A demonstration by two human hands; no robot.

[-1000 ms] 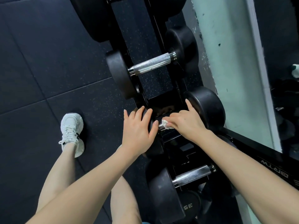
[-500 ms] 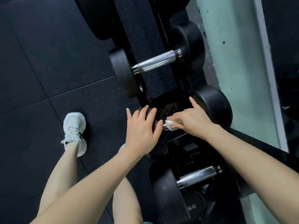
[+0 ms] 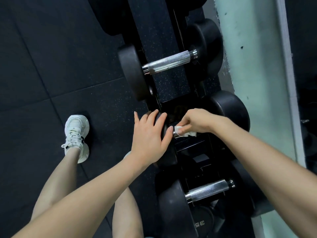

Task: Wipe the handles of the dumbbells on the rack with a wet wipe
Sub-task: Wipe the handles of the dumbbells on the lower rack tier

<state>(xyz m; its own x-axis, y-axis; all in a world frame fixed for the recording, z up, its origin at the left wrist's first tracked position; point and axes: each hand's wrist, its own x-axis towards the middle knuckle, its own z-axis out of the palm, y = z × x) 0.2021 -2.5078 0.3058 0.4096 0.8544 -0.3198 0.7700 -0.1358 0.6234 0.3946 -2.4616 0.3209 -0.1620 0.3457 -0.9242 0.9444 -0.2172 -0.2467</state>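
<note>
A white lace-up sneaker stands on the dark speckled rubber floor at the far left, with a bare leg rising from it. To its right, the left hand lies flat on the near round black head of the middle dumbbell. Its grip is apart, fingers straight and spread over the rubber, holding nothing.

Just beside its fingertips, the crumpled white wet wipe sits on the near end of that dumbbell's knurled steel handle, of which only a short bright stub shows. The right hand comes next, its grip clamped on the wipe, fingers curled down over it and the handle.

All this rests on the glossy black dumbbell rack. Farther along the rack lies another black dumbbell with its bare silver handle, and nearer the camera a third with its silver handle. Neither is touched by a hand. A pale green wall runs behind the rack on the right.
</note>
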